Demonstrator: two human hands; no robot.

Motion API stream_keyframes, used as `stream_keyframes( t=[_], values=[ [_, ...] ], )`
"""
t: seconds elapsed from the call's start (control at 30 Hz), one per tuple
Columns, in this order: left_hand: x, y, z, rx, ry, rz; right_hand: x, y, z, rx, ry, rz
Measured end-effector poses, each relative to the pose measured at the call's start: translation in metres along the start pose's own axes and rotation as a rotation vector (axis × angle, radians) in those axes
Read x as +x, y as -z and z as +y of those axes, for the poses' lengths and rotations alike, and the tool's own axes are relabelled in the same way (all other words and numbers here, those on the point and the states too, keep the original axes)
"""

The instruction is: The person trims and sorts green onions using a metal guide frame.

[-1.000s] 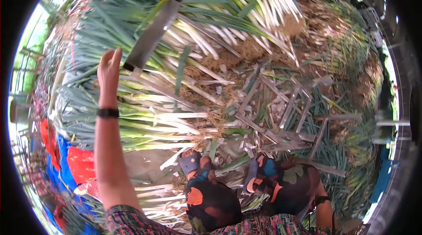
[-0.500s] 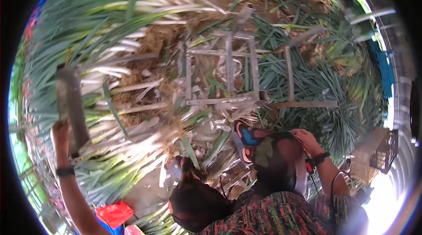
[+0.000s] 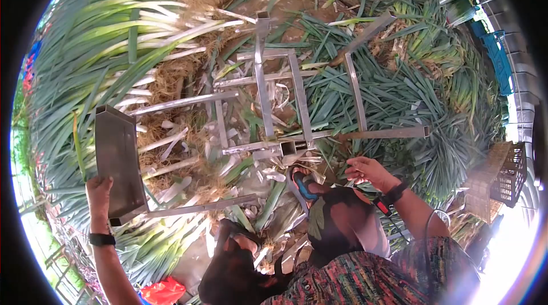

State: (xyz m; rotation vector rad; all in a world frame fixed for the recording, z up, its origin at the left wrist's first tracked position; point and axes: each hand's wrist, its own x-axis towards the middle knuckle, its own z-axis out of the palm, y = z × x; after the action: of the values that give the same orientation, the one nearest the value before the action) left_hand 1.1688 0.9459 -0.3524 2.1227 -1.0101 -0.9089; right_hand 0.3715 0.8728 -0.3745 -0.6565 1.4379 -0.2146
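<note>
My left hand (image 3: 99, 196) grips the outer edge of a grey metal tray (image 3: 119, 162), its thumb over the rim. Two metal bars run from the tray toward a metal frame (image 3: 301, 99) standing in the middle. My right hand (image 3: 368, 171) is raised above my knee, fingers partly curled and apart, with nothing seen in it. A dark band is on my left wrist, and a dark strap with a red part is on my right. Leeks (image 3: 74, 88) with pale stems and roots lie behind and around the tray.
Loose green leaves (image 3: 354, 94) lie under and right of the frame. A brown crate (image 3: 496, 182) sits at the right, with a blue crate (image 3: 498, 62) farther back. A red bag (image 3: 163, 291) lies at the lower left, near my feet.
My left hand and the tray have shifted right and the tray's face shows more. My right hand has lifted off my knee and moved left. The view has also shifted.
</note>
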Motion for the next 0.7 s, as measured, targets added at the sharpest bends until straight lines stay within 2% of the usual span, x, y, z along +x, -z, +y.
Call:
stream_keyframes(
  t=[0.13,0.2,0.23,0.3,0.33,0.4,0.5,0.6,0.7],
  values=[
    [0.035,-0.014,0.021,0.113,-0.003,0.030,0.009,0.008,-0.002,-0.030,0.004,0.053],
    [0.059,-0.016,0.018,-0.009,-0.002,0.040,0.017,0.007,0.000,-0.061,0.000,0.078],
    [0.069,-0.018,0.015,-0.070,0.000,0.046,0.018,-0.001,-0.009,-0.113,0.076,0.019],
    [0.085,-0.019,0.017,0.011,-0.009,0.041,0.016,-0.037,-0.046,-0.215,0.223,-0.102],
    [0.090,-0.018,0.020,0.057,-0.011,0.035,0.019,-0.055,-0.059,-0.179,0.375,-0.167],
    [0.098,-0.021,0.024,0.074,-0.023,0.031,0.027,-0.077,-0.099,-0.458,0.674,-0.237],
    [0.102,-0.031,0.028,0.028,-0.020,0.024,0.025,-0.117,-0.140,-0.525,0.800,-0.502],
    [0.105,-0.028,0.025,0.049,-0.016,0.029,0.046,-0.141,-0.136,-0.794,0.957,-0.360],
    [0.108,-0.021,0.012,0.065,-0.024,0.049,0.053,-0.150,-0.131,-0.807,0.992,-0.282]
  ],
)
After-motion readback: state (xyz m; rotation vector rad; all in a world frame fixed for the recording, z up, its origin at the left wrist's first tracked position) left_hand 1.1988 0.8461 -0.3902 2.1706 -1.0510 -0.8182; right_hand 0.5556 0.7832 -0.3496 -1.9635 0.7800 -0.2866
